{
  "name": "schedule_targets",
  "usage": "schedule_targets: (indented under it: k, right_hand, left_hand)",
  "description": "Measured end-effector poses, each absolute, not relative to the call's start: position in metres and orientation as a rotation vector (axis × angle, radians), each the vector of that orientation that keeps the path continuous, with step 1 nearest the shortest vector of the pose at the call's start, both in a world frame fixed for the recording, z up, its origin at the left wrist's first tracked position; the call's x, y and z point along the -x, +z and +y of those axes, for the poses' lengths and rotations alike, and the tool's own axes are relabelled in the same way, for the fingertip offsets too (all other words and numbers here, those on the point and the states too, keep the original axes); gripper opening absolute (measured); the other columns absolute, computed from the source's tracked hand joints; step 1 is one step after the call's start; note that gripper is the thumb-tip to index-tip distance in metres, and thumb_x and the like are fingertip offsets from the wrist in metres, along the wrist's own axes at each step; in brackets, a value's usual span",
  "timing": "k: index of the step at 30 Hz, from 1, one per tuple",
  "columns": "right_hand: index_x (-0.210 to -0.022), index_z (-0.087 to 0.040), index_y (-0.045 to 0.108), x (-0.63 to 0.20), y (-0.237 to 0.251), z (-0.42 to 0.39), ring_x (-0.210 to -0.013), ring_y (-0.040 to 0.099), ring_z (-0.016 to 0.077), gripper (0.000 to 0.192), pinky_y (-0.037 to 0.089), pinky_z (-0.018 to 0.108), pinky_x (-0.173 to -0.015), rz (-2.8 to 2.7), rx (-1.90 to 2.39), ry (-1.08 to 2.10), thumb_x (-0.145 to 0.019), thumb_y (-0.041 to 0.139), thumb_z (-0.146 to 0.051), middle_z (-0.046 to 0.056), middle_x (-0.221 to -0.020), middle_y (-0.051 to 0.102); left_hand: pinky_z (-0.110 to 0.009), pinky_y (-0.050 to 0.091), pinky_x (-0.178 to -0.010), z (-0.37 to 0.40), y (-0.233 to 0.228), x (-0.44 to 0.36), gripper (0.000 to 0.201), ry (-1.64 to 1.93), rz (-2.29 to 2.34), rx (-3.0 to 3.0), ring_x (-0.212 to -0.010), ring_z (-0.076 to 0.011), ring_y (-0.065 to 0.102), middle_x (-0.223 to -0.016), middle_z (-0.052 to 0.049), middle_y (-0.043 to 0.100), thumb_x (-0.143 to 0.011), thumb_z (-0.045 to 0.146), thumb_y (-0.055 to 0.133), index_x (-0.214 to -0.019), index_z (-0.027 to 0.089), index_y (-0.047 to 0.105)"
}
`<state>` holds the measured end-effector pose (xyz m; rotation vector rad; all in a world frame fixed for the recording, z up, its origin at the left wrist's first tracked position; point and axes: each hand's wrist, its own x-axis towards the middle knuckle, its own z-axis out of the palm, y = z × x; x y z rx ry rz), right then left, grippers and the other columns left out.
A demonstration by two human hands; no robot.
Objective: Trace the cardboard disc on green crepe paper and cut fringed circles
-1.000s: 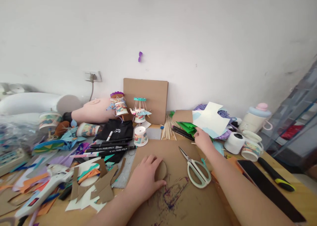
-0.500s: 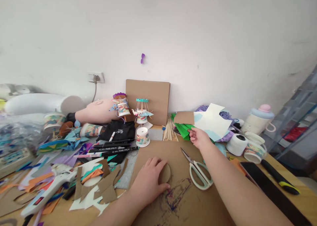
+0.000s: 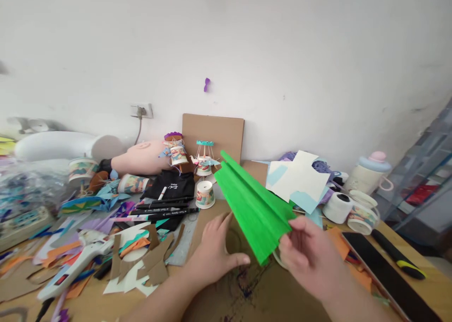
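Note:
My right hand (image 3: 310, 256) pinches a folded sheet of green crepe paper (image 3: 254, 204) by its lower right corner and holds it above the cardboard mat. My left hand (image 3: 217, 249) rests on the brown cardboard mat (image 3: 226, 293), thumb spread away from the fingers. Some of its fingertips are behind the green paper. A faint round cardboard piece (image 3: 236, 237) lies in the paper's shadow beside that hand. Scissors are mostly hidden under the green paper and right hand; only a bit of pale handle (image 3: 280, 261) shows.
Left of the mat lie paper scraps (image 3: 141, 265), a glue gun (image 3: 76, 268) and black markers (image 3: 165, 213). Small paper cups (image 3: 205, 195) stand behind. White cut paper (image 3: 296, 176), a thread spool (image 3: 338, 208), a black phone-like slab (image 3: 384, 270) and a yellow-black cutter (image 3: 399, 253) lie right.
My right hand has drawn the green paper out of the pile at the back right and brought it toward me over the mat. My left hand has stayed nearly in place.

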<state>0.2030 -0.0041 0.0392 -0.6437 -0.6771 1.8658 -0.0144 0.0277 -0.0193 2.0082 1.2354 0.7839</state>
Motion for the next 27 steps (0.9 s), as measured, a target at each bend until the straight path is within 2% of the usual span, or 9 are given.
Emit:
schedule_targets:
  k: [3, 5, 9, 11, 14, 17, 21, 24, 27]
  right_hand:
    - [-0.059, -0.013, 0.061, -0.185, 0.011, -0.036, -0.031, 0.045, 0.0062, 0.026, 0.031, 0.017, -0.033, -0.594, 0.755, 1.787, -0.081, 0.059, -0.026, 0.005, -0.053, 0.069]
    - [-0.056, -0.011, 0.061, -0.173, -0.009, -0.051, -0.028, 0.046, 0.0081, 0.033, 0.026, 0.018, -0.030, -0.720, 0.771, 1.779, -0.079, 0.059, -0.035, 0.009, -0.051, 0.068]
    - [-0.070, -0.013, 0.065, -0.159, -0.033, -0.065, -0.035, 0.053, 0.0117, 0.027, 0.035, 0.020, -0.036, -0.789, 0.931, 1.715, -0.068, 0.075, -0.037, 0.006, -0.053, 0.069]
    - [-0.080, -0.017, 0.067, -0.160, -0.032, -0.066, -0.045, 0.061, 0.0153, 0.034, 0.044, 0.024, -0.044, -0.694, 0.936, 1.682, -0.066, 0.079, -0.044, 0.004, -0.060, 0.072]
    - [-0.099, -0.025, 0.066, -0.172, -0.022, -0.064, -0.074, 0.071, 0.0199, 0.043, 0.056, 0.030, -0.064, -0.524, 0.863, 1.657, -0.073, 0.069, -0.060, 0.003, -0.089, 0.078]
    - [-0.104, -0.024, 0.064, -0.186, -0.018, -0.061, -0.088, 0.072, 0.0191, 0.028, 0.058, 0.034, -0.080, -0.338, 0.761, 1.685, -0.081, 0.070, -0.040, 0.003, -0.102, 0.077]
    - [-0.095, -0.020, 0.065, -0.196, -0.027, -0.056, -0.085, 0.074, 0.0180, 0.024, 0.060, 0.030, -0.080, -0.236, 0.916, 1.582, -0.075, 0.074, -0.008, 0.004, -0.097, 0.078]
    - [-0.087, -0.021, 0.066, -0.203, -0.029, -0.045, -0.077, 0.075, 0.0164, 0.023, 0.061, 0.026, -0.075, -0.259, 0.972, 1.434, -0.072, 0.073, -0.005, 0.002, -0.087, 0.079]
    - [-0.086, -0.022, 0.066, -0.218, -0.025, -0.026, -0.076, 0.075, 0.0184, 0.019, 0.061, 0.030, -0.073, -0.452, 0.995, 1.344, -0.072, 0.070, -0.009, 0.001, -0.084, 0.079]
  left_hand:
    - [-0.054, 0.029, -0.111, 0.023, -0.015, 0.012, 0.103, 0.955, 0.661, -1.504, -0.138, -0.0426, 0.032, -0.151, -0.017, 0.040, -0.061, 0.068, 0.073, -0.145, 0.020, 0.039]
    - [-0.054, 0.037, -0.106, 0.019, -0.011, 0.010, 0.091, 0.946, 0.455, -1.126, -0.133, -0.0423, 0.042, -0.146, -0.017, 0.048, -0.067, 0.069, 0.068, -0.139, 0.019, 0.046]
    - [-0.052, 0.046, -0.099, 0.017, -0.005, 0.015, 0.049, 0.944, 0.562, -0.739, -0.111, -0.0382, 0.063, -0.118, -0.018, 0.070, -0.076, 0.036, 0.073, -0.118, 0.013, 0.063]
    - [-0.052, 0.049, -0.097, 0.015, -0.003, 0.024, 0.044, 0.945, 0.620, -0.686, -0.105, -0.0366, 0.067, -0.113, -0.016, 0.072, -0.076, 0.024, 0.073, -0.117, 0.013, 0.064]
    - [-0.052, 0.051, -0.094, 0.002, -0.001, 0.040, 0.050, 0.913, 0.691, -0.638, -0.104, -0.0373, 0.067, -0.114, -0.015, 0.072, -0.071, 0.018, 0.076, -0.120, 0.015, 0.063]
    - [-0.052, 0.054, -0.091, -0.022, -0.005, 0.055, 0.055, 0.889, 0.836, -0.535, -0.101, -0.0394, 0.068, -0.110, -0.017, 0.073, -0.066, 0.018, 0.081, -0.118, 0.012, 0.063]
    - [-0.050, 0.058, -0.084, -0.052, -0.018, 0.065, 0.061, 0.985, 1.028, -0.382, -0.100, -0.0395, 0.069, -0.109, -0.017, 0.074, -0.067, 0.022, 0.081, -0.123, 0.014, 0.059]
    - [-0.046, 0.060, -0.075, -0.059, -0.019, 0.067, 0.057, 1.112, 1.162, -0.369, -0.097, -0.0367, 0.070, -0.107, -0.014, 0.075, -0.068, 0.020, 0.078, -0.122, 0.018, 0.059]
    - [-0.040, 0.060, -0.076, -0.054, -0.007, 0.063, 0.048, 1.223, 1.244, -0.447, -0.094, -0.0321, 0.072, -0.103, -0.011, 0.076, -0.068, 0.014, 0.076, -0.113, 0.019, 0.063]
